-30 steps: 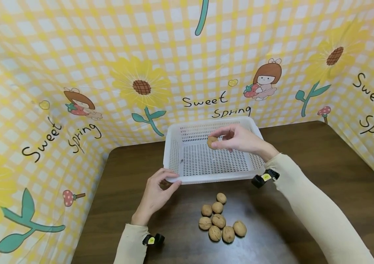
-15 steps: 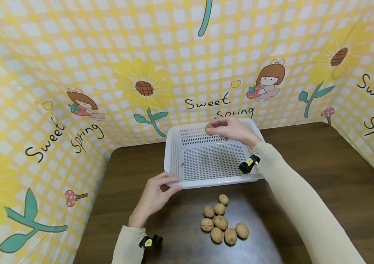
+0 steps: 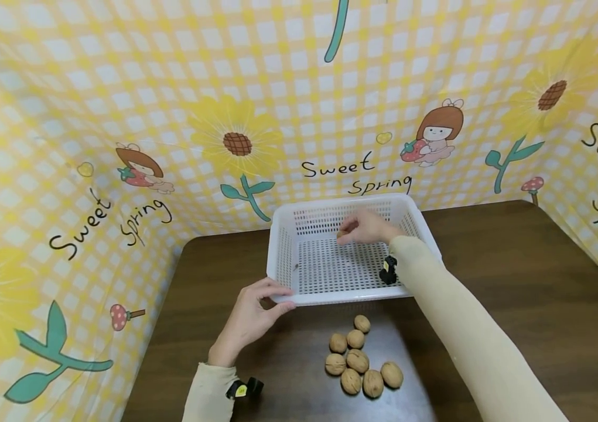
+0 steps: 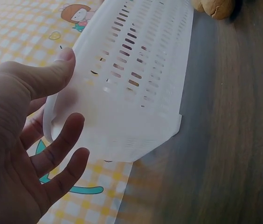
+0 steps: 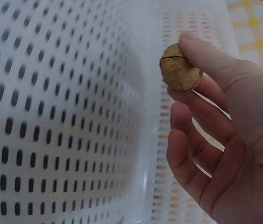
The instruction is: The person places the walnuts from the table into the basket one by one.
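A white perforated plastic basket (image 3: 351, 298) stands on the dark wooden table. My left hand (image 3: 248, 316) grips its near left corner; in the left wrist view the thumb lies on the rim (image 4: 87, 39) and the other fingers reach round the corner. Inside the basket, above its floor, my right hand (image 3: 367, 227) pinches a walnut (image 5: 180, 67) between thumb and fingertips. A crack line runs across that walnut's shell. In front of the basket, several more walnuts (image 3: 357, 360) lie in a loose group on the table.
A yellow checked cloth (image 3: 172, 70) with printed sunflowers hangs behind and on both sides of the table (image 3: 515, 281). Each wrist wears a black camera strap (image 3: 244, 388). A small dark speck (image 3: 296, 266) lies on the basket floor at the left.
Holding the walnut, my right hand rose toward the basket's far side and then came down inside the basket. The left hand keeps its grip on the corner.
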`<act>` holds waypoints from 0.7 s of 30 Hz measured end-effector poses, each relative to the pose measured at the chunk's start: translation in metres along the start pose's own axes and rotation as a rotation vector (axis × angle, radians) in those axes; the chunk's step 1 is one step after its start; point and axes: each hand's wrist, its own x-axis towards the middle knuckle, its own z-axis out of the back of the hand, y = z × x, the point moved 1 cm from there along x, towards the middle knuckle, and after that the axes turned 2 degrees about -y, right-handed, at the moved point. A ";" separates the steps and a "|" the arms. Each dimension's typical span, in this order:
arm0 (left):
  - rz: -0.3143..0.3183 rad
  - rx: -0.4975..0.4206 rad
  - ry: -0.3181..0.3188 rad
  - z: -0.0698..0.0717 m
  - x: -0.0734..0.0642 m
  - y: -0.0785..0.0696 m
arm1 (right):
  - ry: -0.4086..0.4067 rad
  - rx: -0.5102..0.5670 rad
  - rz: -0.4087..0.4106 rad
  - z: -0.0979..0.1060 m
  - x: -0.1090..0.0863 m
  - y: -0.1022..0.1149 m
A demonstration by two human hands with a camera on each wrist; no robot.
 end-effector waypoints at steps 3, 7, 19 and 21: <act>0.010 0.004 0.002 -0.001 0.000 0.000 | 0.019 -0.031 -0.005 -0.004 0.001 -0.007; -0.001 0.009 -0.006 -0.001 0.000 0.001 | 0.041 -0.052 -0.016 -0.007 0.004 -0.012; -0.003 0.024 -0.035 -0.005 0.000 0.002 | 0.059 -0.079 0.001 -0.012 0.004 -0.021; -0.002 0.016 -0.034 -0.005 0.000 0.003 | 0.063 -0.077 -0.008 -0.012 0.004 -0.020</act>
